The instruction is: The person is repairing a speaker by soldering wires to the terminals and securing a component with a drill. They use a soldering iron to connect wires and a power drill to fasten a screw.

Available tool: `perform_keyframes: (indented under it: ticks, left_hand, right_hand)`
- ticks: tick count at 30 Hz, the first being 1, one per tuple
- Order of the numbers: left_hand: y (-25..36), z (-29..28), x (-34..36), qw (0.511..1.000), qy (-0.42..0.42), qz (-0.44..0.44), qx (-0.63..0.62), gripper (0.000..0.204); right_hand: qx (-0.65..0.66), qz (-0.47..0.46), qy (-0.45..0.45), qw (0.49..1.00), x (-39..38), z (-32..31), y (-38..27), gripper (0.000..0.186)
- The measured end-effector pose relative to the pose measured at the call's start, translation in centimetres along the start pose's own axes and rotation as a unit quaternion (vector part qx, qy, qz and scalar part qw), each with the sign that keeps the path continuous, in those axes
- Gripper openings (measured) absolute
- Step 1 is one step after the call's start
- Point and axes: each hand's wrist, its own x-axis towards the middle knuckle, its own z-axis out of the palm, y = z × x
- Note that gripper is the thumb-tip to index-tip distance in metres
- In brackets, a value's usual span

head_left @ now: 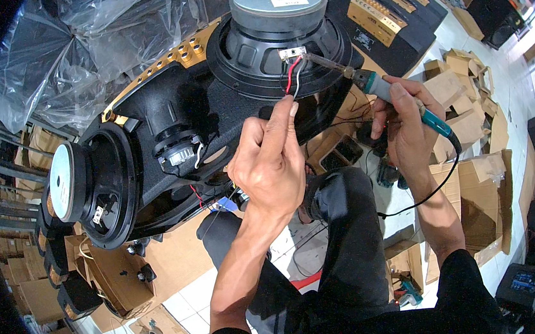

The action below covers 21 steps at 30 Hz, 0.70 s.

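A large speaker driver [238,60] lies magnet-up on a black speaker cabinet [212,124]. Its terminal block [292,53] faces me, with a red wire [291,78] and a white wire [299,77] running down from it. My left hand [270,157] is closed, pinching the wires just below the terminal. In my right hand [407,115] is a soldering iron [372,83] with a teal and grey handle. Its tip reaches the terminal by the white wire; whether it touches the metal is too small to tell. A black cord hangs from the handle.
A second speaker driver [73,186] rests at the cabinet's left end, beside a horn tweeter [175,147]. Clear plastic sheeting [95,48] covers things at the far left. Another black cabinet [396,32] stands at the back right. Open cardboard boxes [477,205] lie on the right floor.
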Motion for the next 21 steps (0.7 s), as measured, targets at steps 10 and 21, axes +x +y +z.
perform_keyframes:
  ticks: [10,21]
  left_hand:
    - [0.18,0.06,0.13,1.0,-0.01,-0.001,0.01,0.025]
    - [0.08,0.26,0.01,1.0,-0.007,-0.001,0.0,0.022]
  right_hand:
    - [0.008,-0.01,-0.001,1.0,0.09,0.0,-0.03,0.023]
    - [0.0,-0.013,-0.007,1.0,0.14,-0.1,0.24,0.023]
